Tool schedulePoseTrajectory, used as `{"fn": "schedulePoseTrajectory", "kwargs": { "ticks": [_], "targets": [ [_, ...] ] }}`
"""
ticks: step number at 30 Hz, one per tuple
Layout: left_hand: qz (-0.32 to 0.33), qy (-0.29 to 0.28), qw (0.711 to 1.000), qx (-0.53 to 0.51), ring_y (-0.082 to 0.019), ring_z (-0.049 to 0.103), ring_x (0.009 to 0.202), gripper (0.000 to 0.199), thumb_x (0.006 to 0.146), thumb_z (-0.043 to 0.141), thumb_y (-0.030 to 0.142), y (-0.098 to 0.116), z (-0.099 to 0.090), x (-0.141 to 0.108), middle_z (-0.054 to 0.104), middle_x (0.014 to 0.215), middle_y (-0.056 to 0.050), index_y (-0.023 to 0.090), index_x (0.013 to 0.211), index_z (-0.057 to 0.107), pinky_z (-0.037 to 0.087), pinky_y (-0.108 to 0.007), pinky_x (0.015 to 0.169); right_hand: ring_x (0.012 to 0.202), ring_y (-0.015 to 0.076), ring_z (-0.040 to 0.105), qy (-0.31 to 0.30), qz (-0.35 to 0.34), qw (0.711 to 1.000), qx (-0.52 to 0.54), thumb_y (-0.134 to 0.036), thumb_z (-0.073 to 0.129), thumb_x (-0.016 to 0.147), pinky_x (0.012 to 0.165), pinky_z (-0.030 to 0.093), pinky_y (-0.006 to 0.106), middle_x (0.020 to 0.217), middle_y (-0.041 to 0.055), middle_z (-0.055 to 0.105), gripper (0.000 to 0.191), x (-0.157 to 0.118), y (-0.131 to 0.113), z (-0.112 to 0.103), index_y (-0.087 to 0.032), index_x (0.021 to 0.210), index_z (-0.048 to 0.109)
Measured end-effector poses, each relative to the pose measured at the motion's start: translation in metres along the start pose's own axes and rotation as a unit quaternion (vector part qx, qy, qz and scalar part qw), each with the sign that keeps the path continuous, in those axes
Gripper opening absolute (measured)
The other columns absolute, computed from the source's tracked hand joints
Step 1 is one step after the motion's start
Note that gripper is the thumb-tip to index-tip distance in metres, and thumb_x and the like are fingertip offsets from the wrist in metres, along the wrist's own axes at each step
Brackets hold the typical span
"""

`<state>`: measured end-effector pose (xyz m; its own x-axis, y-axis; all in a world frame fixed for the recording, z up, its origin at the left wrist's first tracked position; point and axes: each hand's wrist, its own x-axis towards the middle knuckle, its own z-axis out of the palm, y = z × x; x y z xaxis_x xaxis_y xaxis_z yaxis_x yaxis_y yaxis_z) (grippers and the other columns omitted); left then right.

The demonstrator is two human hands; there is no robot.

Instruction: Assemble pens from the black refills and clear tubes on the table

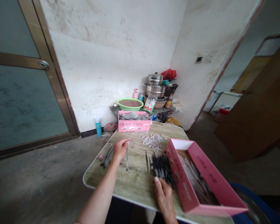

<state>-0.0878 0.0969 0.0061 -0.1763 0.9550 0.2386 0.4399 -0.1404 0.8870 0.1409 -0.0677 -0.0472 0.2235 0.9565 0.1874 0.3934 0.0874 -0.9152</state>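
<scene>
My left hand [119,150] is over the left half of the table, its fingers pinched together at the upper end of a slim grey pen [127,160]. More grey pens [107,156] lie in a small bunch to its left. Thumb against fingers, my right hand [163,193] is closed at the near edge of a heap of thin black-tipped pen parts [162,168]; whatever is in its grip is hidden. Small whitish pieces [152,141] lie scattered beyond that heap.
A pink open box [184,193] with long pale sticks stands on the right. Another pink box [134,126], full of grey pens, is at the far edge. Behind it are a green basin [130,108] and stacked steamer pots [156,90]. A blue spray can [98,128] stands by the wall.
</scene>
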Motion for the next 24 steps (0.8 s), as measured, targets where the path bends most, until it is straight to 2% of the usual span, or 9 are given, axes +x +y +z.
{"fn": "schedulePoseTrajectory", "kwargs": {
  "ticks": [3,5,8,13,17,24],
  "targets": [
    [0.026,-0.032,0.979,0.2,-0.019,0.065,0.078,0.021,0.08,0.058,0.029,-0.004,-0.015,0.008,0.072,0.083,-0.006,0.02,0.096,0.069,0.043,-0.026,0.068,0.05,0.0106,0.032,0.003,-0.001,1.0,0.009,-0.055,0.043,0.088,0.046,0.025,0.022,0.053,-0.006,0.031,0.045,0.001,0.0,0.001,-0.021,0.059,0.037],
    [0.031,-0.055,0.954,0.295,-0.02,0.065,0.079,0.018,0.081,0.059,0.031,-0.004,-0.015,0.006,0.072,0.081,-0.006,0.021,0.092,0.068,0.042,-0.027,0.069,0.049,0.0105,0.032,0.008,0.002,1.0,0.016,-0.058,0.043,0.087,0.044,0.024,0.022,0.052,-0.0059,0.032,0.046,0.001,-0.002,0.001,-0.021,0.059,0.038],
    [0.051,-0.077,0.924,0.372,-0.021,0.065,0.081,0.016,0.085,0.054,0.03,-0.004,-0.007,-0.004,0.071,0.085,-0.007,0.022,0.092,0.066,0.041,-0.028,0.069,0.047,0.0104,0.033,0.017,0.004,1.0,0.017,-0.06,0.044,0.085,0.042,0.024,0.021,0.05,-0.0055,0.034,0.048,0.001,-0.005,0.0,-0.021,0.058,0.041],
    [0.107,-0.053,0.898,0.424,-0.022,0.06,0.088,0.018,0.086,0.048,0.023,-0.012,0.005,-0.017,0.065,0.095,-0.008,0.021,0.096,0.063,0.041,-0.029,0.071,0.046,0.0097,0.032,0.029,-0.005,1.0,0.011,-0.06,0.045,0.084,0.041,0.024,0.021,0.048,-0.0052,0.035,0.05,0.0,-0.01,0.0,-0.02,0.055,0.043],
    [0.142,-0.041,0.885,0.442,-0.024,0.055,0.092,0.018,0.084,0.05,0.021,-0.019,0.004,-0.019,0.061,0.096,-0.009,0.019,0.095,0.064,0.039,-0.032,0.078,0.045,0.0094,0.032,0.036,-0.013,0.999,0.015,-0.059,0.045,0.085,0.04,0.023,0.02,0.049,-0.0054,0.035,0.049,0.0,-0.007,0.001,-0.019,0.056,0.045],
    [0.108,-0.051,0.884,0.452,-0.024,0.051,0.094,0.025,0.085,0.046,0.019,-0.026,-0.012,-0.01,0.06,0.098,-0.009,0.02,0.101,0.065,0.037,-0.034,0.085,0.047,0.0092,0.032,0.014,-0.009,0.999,0.028,-0.05,0.046,0.088,0.041,0.023,0.02,0.052,-0.0064,0.031,0.042,0.002,0.004,0.004,-0.02,0.059,0.042]
  ]
}}
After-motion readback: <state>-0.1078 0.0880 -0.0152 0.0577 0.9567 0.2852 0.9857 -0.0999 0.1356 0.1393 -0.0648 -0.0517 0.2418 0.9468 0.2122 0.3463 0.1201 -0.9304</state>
